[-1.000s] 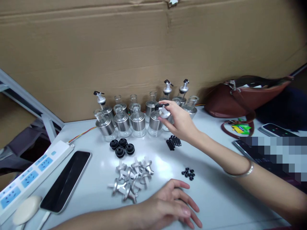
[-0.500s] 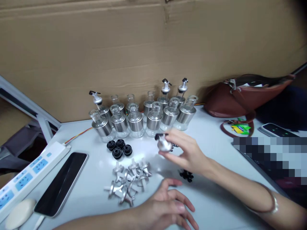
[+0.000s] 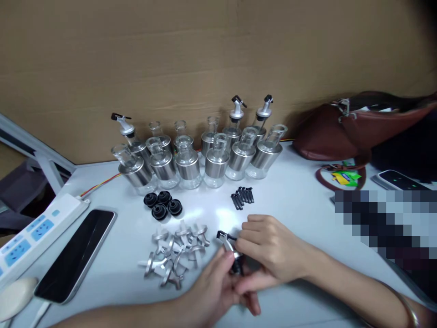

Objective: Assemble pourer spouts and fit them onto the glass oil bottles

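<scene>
Near the front middle, my left hand (image 3: 218, 284) grips a silver pourer with a black flap (image 3: 228, 243) and a black stopper below. My right hand (image 3: 273, 250) is closed on the same pourer from the right, fingers at its flap and thumb low by the stopper. Left of my hands lies a pile of silver spout pieces (image 3: 174, 253). Several black ribbed stoppers (image 3: 163, 205) sit behind that pile. Small black flaps (image 3: 242, 197) lie in a group behind my right hand.
Glass bottles with metal bands (image 3: 216, 161) stand along the cardboard wall (image 3: 191, 59), three with pourers. A phone (image 3: 75, 255) and power strip (image 3: 41, 232) lie left. A brown bag (image 3: 324, 132) and green-yellow packet (image 3: 346, 177) are right.
My right hand has come down and toward me with the pourer. My left hand has closed on it. The small black flaps behind my right hand now show.
</scene>
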{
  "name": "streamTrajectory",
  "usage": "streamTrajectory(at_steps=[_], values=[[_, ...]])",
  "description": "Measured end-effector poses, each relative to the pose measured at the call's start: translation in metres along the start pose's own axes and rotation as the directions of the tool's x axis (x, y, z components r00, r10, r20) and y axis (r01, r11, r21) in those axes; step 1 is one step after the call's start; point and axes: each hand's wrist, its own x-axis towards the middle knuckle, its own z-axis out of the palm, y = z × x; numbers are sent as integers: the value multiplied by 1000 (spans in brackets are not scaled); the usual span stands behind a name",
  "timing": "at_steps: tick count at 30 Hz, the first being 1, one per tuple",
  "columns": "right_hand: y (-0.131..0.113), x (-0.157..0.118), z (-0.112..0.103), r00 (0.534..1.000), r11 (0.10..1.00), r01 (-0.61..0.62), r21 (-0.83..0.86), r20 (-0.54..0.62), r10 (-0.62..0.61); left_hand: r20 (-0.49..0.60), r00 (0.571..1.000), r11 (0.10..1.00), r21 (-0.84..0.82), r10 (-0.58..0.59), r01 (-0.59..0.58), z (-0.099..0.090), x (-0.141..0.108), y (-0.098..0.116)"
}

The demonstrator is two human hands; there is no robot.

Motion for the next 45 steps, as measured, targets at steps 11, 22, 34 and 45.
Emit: streamTrajectory(at_steps=[11,22,34,45], values=[[8,0,-5,1000,986,-19,168,16,17,180,982,937,331,53,-112,-7,-9,2],[-8,4,7,1000,994,22,103,-23,-20,139,990,884,461,10,-73,-2,-10,5],[-2,2,-15,899,771,-316,553,-84,429,133,988,885,465,-77,7,4,-14,12],[49,-10,-40,709,703,-705,101,53,703,166,986,933,358,-15,-46,-2,-12,4]])
